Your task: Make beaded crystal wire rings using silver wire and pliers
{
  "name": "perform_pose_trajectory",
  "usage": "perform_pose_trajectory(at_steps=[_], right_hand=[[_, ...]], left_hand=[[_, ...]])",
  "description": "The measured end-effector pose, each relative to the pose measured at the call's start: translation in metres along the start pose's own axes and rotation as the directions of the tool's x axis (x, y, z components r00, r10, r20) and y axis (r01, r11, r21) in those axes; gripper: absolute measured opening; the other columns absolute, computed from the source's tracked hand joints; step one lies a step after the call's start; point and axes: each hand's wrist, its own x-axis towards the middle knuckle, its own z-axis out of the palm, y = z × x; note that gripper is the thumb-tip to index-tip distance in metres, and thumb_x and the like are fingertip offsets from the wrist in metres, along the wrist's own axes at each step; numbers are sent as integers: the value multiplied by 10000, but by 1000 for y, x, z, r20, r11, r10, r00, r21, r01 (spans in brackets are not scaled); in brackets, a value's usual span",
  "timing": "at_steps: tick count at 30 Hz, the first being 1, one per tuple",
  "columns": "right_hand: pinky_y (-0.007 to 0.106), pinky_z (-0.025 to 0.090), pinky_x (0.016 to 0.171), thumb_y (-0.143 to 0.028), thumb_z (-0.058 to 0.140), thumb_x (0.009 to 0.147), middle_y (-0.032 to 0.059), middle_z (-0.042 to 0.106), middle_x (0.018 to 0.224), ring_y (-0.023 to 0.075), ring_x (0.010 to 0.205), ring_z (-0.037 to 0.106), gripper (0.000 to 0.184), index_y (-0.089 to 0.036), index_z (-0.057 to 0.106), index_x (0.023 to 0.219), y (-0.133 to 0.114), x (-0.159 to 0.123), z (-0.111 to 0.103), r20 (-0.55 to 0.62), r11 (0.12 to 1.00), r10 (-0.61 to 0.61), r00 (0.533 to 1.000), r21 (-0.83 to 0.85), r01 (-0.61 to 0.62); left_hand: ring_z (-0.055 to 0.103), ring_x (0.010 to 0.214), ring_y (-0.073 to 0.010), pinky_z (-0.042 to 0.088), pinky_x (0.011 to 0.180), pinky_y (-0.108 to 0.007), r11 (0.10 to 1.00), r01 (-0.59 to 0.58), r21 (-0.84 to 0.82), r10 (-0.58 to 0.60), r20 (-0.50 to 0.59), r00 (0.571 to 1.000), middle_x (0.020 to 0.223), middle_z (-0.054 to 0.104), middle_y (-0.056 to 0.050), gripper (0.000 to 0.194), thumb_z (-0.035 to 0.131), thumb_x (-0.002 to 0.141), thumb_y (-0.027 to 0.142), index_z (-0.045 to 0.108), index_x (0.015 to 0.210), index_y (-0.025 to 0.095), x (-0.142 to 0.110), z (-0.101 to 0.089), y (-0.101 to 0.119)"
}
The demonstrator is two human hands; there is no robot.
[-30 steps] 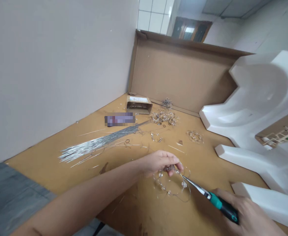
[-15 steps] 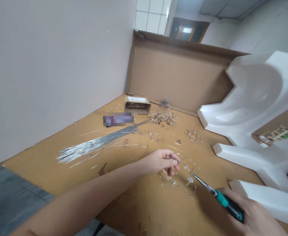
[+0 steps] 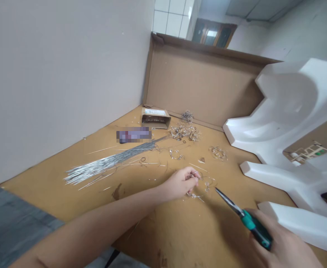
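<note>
Head view gives me the left hand (image 3: 188, 182) pinched around a beaded wire piece (image 3: 207, 186) over the tabletop (image 3: 180, 238), probably because it's flimsy; the right hand (image 3: 276, 238) wraps the pliers (image 3: 248, 220), nose aimed forward (just beside the wire), presumably for fine reach.

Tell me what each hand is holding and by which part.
The right hand holds pliers by their green-and-black handles. The left hand holds beaded wire; exactly where along it cannot be told.
</note>
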Motion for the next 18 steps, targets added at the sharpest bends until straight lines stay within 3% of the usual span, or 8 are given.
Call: perform_pose_trajectory(at_steps=[3, 6, 12, 18], right_hand=[[257, 377, 458, -316, 415, 732, 4, 639, 735, 188, 557, 593, 180, -295, 535, 864, -26, 3, 2, -35, 990, 75, 997, -114, -78], [254, 362, 461, -307, 417, 737, 3, 629, 737, 198, 605, 599, 162, -293, 532, 851, -42, 8, 5, -48, 986, 77, 996, -148, -83], [253, 358, 479, -283, 428, 739, 2, 612, 718, 192, 627, 596, 155, -285, 537, 848, -46, 14, 9, -118, 979, 45, 992, -193, -68], [262, 365, 491, -310, 418, 758, 17, 617, 755, 187, 633, 596, 194, -268, 543, 901, -41, 14, 17, -186, 981, -58, 981, -195, 22]], left_hand=[[410, 475, -36, 356, 487, -184, 1000, -12, -14, 12, 10, 1000, 706, 490, 31, 84, 405, 786, 152, 456, 853, 152, 1, 2, -3], [404, 471, -38, 355, 486, -188, 1000, -17, -22, 17, 12, 1000, 700, 491, 30, 93, 411, 777, 146, 462, 855, 152, 2, 3, -4], [405, 468, -46, 364, 493, -196, 1000, -13, -3, 13, -1, 1000, 681, 505, 27, 104, 450, 780, 244, 479, 820, 153, 0, 2, -1], [383, 476, -44, 382, 498, -190, 998, -53, -43, 53, 7, 999, 678, 493, 11, 336, 400, 801, 453, 506, 812, 134, 1, -1, -1]])
